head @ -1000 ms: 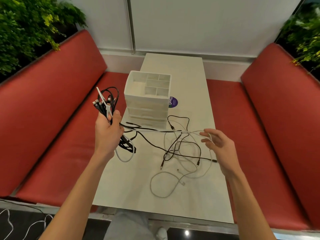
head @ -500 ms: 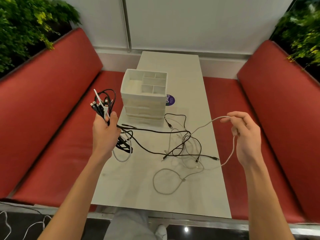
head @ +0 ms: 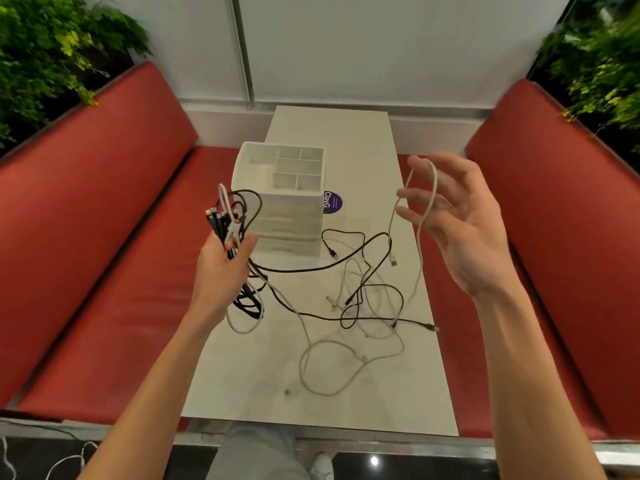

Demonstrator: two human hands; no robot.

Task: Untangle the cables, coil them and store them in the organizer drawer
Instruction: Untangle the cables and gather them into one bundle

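Red bench cushions (head: pixel 86 237) flank a narrow white table (head: pixel 346 403), with green plants in both upper corners. Furthest left, the left hand (head: pixel 221 268) is clenched around a bundle of cables (head: pixel 228 220); plug ends and short loops stick up above its fingers (head: pixel 247 242), and black and white strands hang below the palm. The bundle is probably gripped there so the gathered ends stay together while the rest is worked free. Just beyond those fingers, the white organizer (head: pixel 282 199) is seen with its top compartments bare and its drawers closed, so nothing has been stored yet. From below the left fingers a black cable (head: pixel 311 269) is stretched across to the loose tangle (head: pixel 367 306) lying on the table between the 2 hands. At the right, 1 white cable (head: pixel 427 199) is draped as a loop over the spread, half-curled fingers (head: pixel 412 195) of the right hand (head: pixel 464 230); it is carried loosely, not pinched, and its plug hangs below them. Lifting it high seems meant to draw it out of the tangle
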